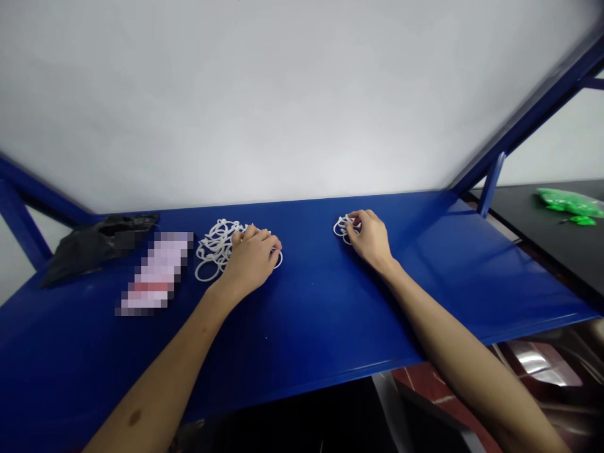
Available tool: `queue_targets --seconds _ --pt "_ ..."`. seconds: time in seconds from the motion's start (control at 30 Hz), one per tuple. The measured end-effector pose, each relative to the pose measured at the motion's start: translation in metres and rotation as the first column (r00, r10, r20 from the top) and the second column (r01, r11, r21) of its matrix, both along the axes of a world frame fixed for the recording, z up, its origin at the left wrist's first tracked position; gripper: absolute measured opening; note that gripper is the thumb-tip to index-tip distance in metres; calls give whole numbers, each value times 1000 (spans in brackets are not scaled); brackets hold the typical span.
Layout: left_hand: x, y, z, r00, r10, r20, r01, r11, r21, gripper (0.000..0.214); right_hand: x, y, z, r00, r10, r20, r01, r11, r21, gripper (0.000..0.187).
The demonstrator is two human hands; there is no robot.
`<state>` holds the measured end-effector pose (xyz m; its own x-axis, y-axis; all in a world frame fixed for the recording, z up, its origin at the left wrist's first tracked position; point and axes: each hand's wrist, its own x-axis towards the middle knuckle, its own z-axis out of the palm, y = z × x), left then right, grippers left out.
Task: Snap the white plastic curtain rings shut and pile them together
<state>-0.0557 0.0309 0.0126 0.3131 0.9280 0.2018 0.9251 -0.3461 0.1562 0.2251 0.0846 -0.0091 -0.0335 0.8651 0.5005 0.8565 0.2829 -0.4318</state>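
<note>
A pile of thin white plastic rings with small tabs (pixel 218 242) lies on the blue shelf (pixel 302 314). My left hand (pixel 252 258) rests over the right side of this pile. Its fingers curl down round a white ring (pixel 281 259), whose edge shows beside the fingertips. Farther right, my right hand (pixel 370 238) closes thumb and fingers on a smaller bunch of white rings (pixel 340 228) at the shelf surface. The palm side of both hands is hidden, and so is part of the pile beneath the left one.
Left of the pile lies a blurred-out pinkish packet (pixel 158 270), with a black plastic bag (pixel 89 245) beyond it. A white wall backs the shelf, and blue metal braces (pixel 491 185) stand at its ends. Green items in a clear bag (pixel 573 204) lie on a black table at right.
</note>
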Motion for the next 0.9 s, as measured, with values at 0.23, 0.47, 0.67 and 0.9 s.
queue_targets --seconds 0.23,0.47,0.67,0.9 --pt "-3 1 11 950 93 297 -123 989 84 8 -3 -8 8 1000 26 -12 -25 996 83 18" --pt "11 -9 27 642 188 743 -112 982 -152 14 -28 -34 13 884 456 -98 -454 890 50 26" --pt "25 -16 19 528 230 818 27 958 -287 19 -48 -60 25 734 677 -58 -665 733 142 23" --pt "27 -20 21 602 13 798 122 987 -108 24 -49 -59 27 777 546 -312 -539 834 116 15"
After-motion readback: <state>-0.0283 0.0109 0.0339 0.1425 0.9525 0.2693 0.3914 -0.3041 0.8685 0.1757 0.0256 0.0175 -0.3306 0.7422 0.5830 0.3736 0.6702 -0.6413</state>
